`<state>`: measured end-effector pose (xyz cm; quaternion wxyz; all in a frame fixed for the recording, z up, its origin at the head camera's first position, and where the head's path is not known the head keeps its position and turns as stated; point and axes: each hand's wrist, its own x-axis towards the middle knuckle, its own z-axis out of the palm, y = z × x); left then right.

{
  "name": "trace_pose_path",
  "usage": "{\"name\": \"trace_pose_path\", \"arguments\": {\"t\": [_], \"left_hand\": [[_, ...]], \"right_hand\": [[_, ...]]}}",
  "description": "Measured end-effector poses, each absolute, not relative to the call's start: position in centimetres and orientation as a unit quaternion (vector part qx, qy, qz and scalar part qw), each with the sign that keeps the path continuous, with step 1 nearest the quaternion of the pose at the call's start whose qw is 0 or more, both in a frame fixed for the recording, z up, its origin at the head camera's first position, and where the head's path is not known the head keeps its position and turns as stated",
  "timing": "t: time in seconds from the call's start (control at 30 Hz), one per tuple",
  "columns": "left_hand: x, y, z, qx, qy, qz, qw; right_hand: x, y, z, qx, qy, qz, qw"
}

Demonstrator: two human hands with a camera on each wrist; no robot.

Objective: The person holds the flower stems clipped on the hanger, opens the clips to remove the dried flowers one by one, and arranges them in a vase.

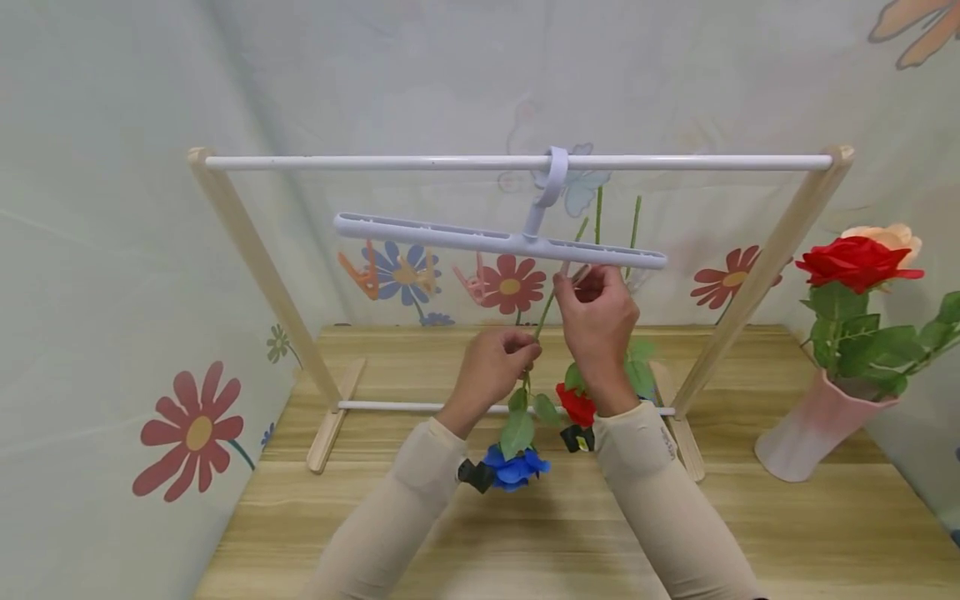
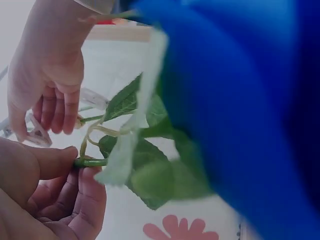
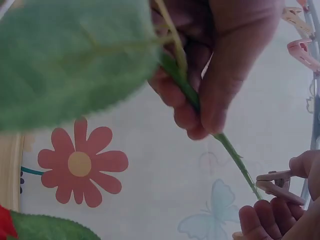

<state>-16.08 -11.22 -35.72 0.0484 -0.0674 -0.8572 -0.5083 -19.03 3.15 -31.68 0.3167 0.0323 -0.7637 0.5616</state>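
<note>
In the head view, my left hand (image 1: pixel 491 362) pinches the green stem (image 1: pixel 547 310) of a blue artificial rose (image 1: pixel 513 468), which hangs bloom down. My right hand (image 1: pixel 602 312) is just under the right half of a pale lavender clip hanger (image 1: pixel 442 237). Its thumb and fingers pinch a small beige clip (image 3: pixel 282 186); in the right wrist view the stem runs right up to this clip's tip. A red rose (image 1: pixel 576 406) hangs head down behind the right forearm, partly hidden. The blue bloom (image 2: pixel 235 90) fills much of the left wrist view.
The hanger hooks over the white top bar (image 1: pixel 375 163) of a wooden-sided rack. Orange (image 1: pixel 362 273) and pink (image 1: pixel 472 282) clips dangle from its left half. On the right of the wooden table (image 1: pixel 375 533) stands a pink-white vase (image 1: pixel 817 429) with red and peach roses.
</note>
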Motion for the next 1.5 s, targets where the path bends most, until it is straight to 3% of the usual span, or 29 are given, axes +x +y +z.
{"name": "trace_pose_path", "arguments": {"t": [1.13,1.5], "left_hand": [[-12.4,-16.3,-37.0,-0.079,-0.943,-0.304,0.105],[-12.0,-16.4,-37.1,-0.102,-0.958,-0.224,0.149]], "right_hand": [[-19.4,3.7,-32.8,0.049,-0.764,0.55,0.335],[-18.2,4.0,-34.2,0.077,-0.784,0.498,0.362]]}}
